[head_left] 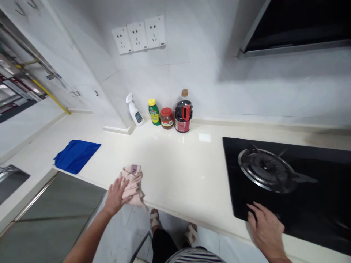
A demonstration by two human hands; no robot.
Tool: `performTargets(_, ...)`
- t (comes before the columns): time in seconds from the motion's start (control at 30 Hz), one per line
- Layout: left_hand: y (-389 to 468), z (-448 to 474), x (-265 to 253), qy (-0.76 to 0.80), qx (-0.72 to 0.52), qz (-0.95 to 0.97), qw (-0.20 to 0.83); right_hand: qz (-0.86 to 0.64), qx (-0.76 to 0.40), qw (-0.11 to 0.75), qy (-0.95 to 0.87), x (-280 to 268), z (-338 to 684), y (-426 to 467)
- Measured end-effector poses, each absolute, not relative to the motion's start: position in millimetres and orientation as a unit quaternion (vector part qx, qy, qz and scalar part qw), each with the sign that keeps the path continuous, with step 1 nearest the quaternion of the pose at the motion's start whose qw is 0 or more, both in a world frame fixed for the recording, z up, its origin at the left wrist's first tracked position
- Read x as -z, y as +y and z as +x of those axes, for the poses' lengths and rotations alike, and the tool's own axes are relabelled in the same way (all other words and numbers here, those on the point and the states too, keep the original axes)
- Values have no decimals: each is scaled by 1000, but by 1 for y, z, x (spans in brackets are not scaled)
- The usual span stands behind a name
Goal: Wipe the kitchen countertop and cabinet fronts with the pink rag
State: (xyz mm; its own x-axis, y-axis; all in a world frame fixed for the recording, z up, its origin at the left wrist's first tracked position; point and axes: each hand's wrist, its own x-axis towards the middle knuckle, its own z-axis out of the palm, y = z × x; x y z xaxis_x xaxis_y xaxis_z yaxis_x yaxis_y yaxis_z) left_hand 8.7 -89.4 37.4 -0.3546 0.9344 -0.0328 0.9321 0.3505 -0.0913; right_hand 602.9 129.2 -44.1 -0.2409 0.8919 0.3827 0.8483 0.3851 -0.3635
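My left hand (pixel 117 196) lies on a crumpled pale pink cloth (pixel 133 182) near the counter's front edge. Its fingers are spread over the fabric, and part of the cloth hangs over the edge. On the right, my right hand (pixel 265 228) is at the front left part of the black gas stove (pixel 238 182). The fingers are slightly bent and apart, with nothing visible in them. Whether they touch the glass cannot be made out. Behind them is the round burner (pixel 267 168) with its metal ring.
Against the wall stand a white spray bottle (pixel 134 111), a green bottle with yellow cap (pixel 154 113), a red-lidded jar (pixel 166 118) and a large dark sauce bottle (pixel 183 113). A blue cloth (pixel 76 156) lies on the left counter, near a sink (pixel 13 182). A range hood (pixel 296 25) hangs upper right.
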Motion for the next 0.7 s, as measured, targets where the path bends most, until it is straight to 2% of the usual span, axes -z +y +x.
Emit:
performTargets(0.27, -73, 40, -27, -773, -91, -626, 48, -562, -4, 253, -788, 31, 594, 127)
performTargets(0.47, -35, 111, -24, -690, -46, -721, -33, -569, -18, 252, -783, 27, 591, 125)
performTargets(0.7, 29, 272, -15, -582, 10, -798, -155, -582, -78, 279, -760, 26, 591, 128)
